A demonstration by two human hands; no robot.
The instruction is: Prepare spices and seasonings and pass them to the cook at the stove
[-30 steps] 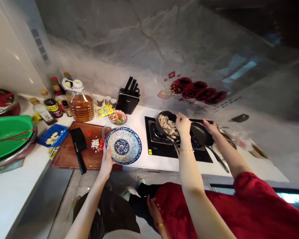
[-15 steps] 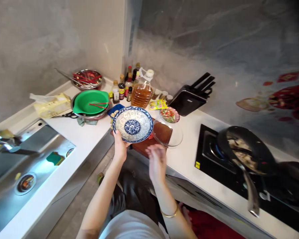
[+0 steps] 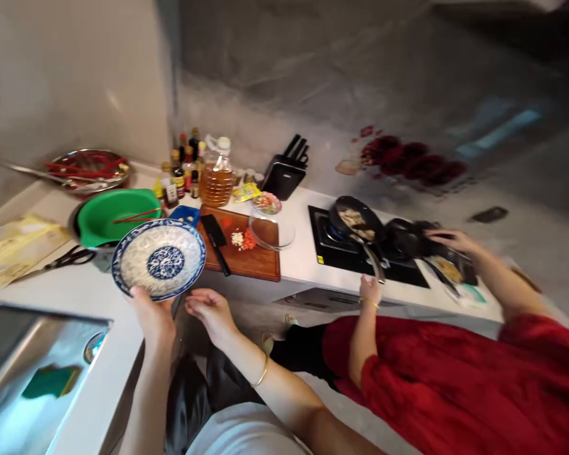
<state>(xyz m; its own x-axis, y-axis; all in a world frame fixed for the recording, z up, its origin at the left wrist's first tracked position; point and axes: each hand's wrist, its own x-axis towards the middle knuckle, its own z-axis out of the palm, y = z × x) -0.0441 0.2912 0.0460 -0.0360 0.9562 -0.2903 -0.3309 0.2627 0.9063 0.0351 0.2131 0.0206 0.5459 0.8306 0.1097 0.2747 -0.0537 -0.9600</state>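
Blue-and-white bowl [image 3: 159,259] is gripped at its near rim by my left hand [image 3: 154,316], which comes up from below. It is held in the air and tipped toward me, so I see its patterned inside. It hangs over the front part of the white counter [image 3: 90,297].

My right hand [image 3: 211,309] is open just beside the bowl's lower right edge, fingers loosely spread and holding nothing. I cannot tell whether it touches the rim.

To the left below the bowl lies the sink [image 3: 19,354]. Behind the bowl sit scissors [image 3: 71,256] and a green basin [image 3: 114,215] with red chopsticks across it. To the right is a wooden cutting board [image 3: 256,262] carrying a cleaver [image 3: 215,234], with a glass bowl [image 3: 272,230] overlapping its far right corner.

Farther right is the stove [image 3: 341,259] with a pan [image 3: 353,218] of food. A person in red [image 3: 455,379] stands there with one hand near the pan's handle.
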